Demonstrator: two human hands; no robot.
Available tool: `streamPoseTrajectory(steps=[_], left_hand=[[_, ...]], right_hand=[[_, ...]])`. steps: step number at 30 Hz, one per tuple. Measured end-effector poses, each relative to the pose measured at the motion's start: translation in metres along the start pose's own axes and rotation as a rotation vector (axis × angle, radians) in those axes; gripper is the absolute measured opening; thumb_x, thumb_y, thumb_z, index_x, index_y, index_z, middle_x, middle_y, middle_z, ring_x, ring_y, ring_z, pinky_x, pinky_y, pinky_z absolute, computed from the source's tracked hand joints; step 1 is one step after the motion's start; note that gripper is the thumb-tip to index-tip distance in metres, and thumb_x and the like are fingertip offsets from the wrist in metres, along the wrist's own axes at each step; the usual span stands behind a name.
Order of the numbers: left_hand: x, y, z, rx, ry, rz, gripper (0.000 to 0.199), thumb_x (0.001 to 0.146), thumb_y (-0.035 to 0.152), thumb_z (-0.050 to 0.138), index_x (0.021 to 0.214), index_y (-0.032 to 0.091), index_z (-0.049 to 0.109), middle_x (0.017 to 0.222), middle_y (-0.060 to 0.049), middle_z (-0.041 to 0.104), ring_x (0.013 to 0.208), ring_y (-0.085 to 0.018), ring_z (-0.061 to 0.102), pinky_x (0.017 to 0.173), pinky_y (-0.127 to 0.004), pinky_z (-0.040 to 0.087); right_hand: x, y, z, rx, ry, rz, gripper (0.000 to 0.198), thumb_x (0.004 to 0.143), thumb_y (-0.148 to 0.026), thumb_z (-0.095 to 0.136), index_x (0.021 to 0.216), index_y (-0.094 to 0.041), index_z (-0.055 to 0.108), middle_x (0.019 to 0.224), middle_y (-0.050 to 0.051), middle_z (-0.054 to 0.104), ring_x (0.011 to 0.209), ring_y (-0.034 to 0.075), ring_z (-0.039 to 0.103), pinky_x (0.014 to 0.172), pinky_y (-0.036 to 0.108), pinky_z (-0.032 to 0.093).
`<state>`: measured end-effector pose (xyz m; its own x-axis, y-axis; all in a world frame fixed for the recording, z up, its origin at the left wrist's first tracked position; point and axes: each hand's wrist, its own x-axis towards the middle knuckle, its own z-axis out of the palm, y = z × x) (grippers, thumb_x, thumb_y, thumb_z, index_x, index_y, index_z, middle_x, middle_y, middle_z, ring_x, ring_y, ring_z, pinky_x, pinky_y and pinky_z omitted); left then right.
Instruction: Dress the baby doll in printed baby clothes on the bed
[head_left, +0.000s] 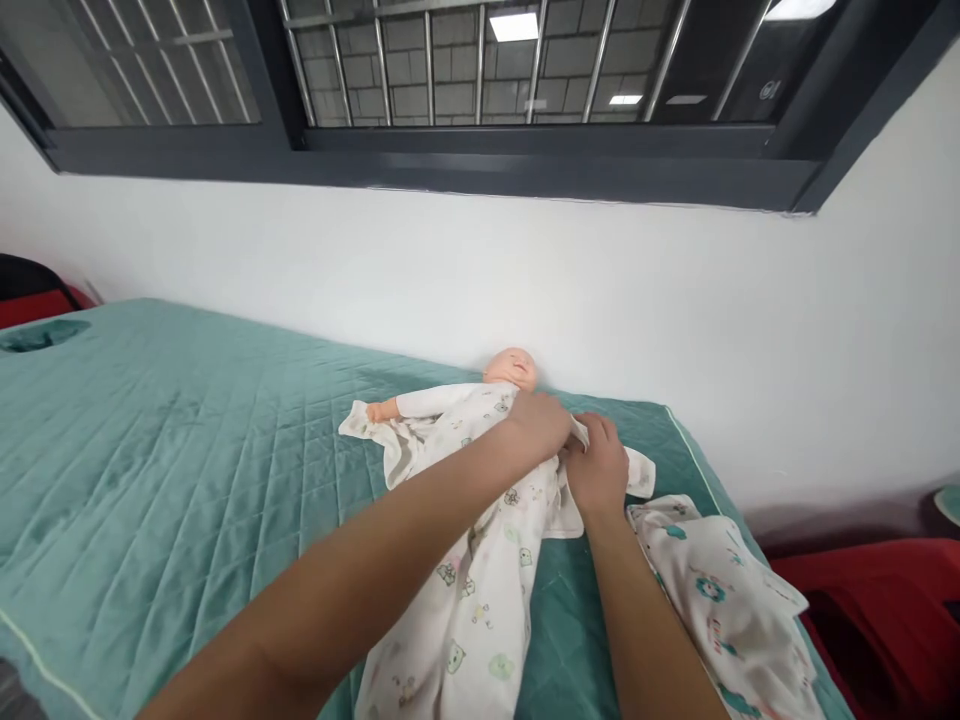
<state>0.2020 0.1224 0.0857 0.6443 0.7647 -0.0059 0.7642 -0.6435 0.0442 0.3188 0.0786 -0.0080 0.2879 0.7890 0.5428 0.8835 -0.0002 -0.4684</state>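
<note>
A baby doll (pixel 511 368) lies on its back, its head close to the wall. White baby clothing (pixel 517 540) with small green and grey animal prints covers its body and legs. One doll hand (pixel 384 410) pokes out of a white sleeve on the left, above a spread piece of cloth. My left hand (pixel 541 425) reaches across the doll's chest, fingers closed at the garment's edge. Close beside it, my right hand (pixel 598 462) pinches the same cloth at the doll's side. My fingertips are partly hidden. A loose sleeve end (pixel 641 472) sticks out past my right hand.
A folded white cloth (pixel 727 600) with teal prints lies at the right. The green quilted bed (pixel 187 450) runs along the white wall, under a barred window (pixel 480 70). Red chairs (pixel 892 600) stand beyond the bed's right edge; a red and black object (pixel 34 295) is at far left.
</note>
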Motion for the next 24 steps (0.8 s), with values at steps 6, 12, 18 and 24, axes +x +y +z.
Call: streamPoseTrajectory(steps=[6,12,18,24], left_hand=[[0.022,0.029,0.021,0.095,-0.016,-0.115,0.042,0.087,0.02,0.058,0.128,0.01,0.065,0.131,-0.025,0.058,0.123,-0.043,0.053,0.104,-0.065,0.036],[0.023,0.015,0.016,0.155,-0.025,-0.109,0.045,0.087,0.02,0.06,0.132,0.013,0.059,0.134,-0.021,0.057,0.121,-0.036,0.055,0.098,-0.052,0.044],[0.025,0.002,0.012,0.183,-0.09,-0.052,0.049,0.078,0.016,0.07,0.127,0.014,0.061,0.132,-0.019,0.059,0.121,-0.035,0.056,0.095,-0.046,0.048],[0.044,0.006,0.028,0.137,-0.185,0.147,0.025,0.083,0.018,0.064,0.106,0.016,0.071,0.121,-0.014,0.068,0.104,-0.029,0.065,0.084,-0.038,0.052]], right_hand=[[0.0,-0.003,-0.002,-0.028,-0.015,0.041,0.035,0.09,-0.024,0.043,0.117,-0.017,0.063,0.122,0.014,0.066,0.111,0.03,0.059,0.096,0.042,0.04],[0.003,0.006,-0.003,-0.005,0.014,0.181,0.033,0.086,-0.02,0.045,0.111,-0.021,0.066,0.123,0.01,0.065,0.102,0.026,0.061,0.084,0.036,0.04],[0.004,0.004,-0.003,0.016,-0.039,0.269,0.036,0.086,-0.017,0.044,0.114,-0.017,0.067,0.12,0.011,0.066,0.109,0.026,0.059,0.09,0.036,0.037],[0.003,0.002,-0.003,0.039,-0.045,0.262,0.035,0.084,-0.017,0.046,0.111,-0.019,0.07,0.119,0.011,0.067,0.107,0.027,0.059,0.093,0.039,0.036]])
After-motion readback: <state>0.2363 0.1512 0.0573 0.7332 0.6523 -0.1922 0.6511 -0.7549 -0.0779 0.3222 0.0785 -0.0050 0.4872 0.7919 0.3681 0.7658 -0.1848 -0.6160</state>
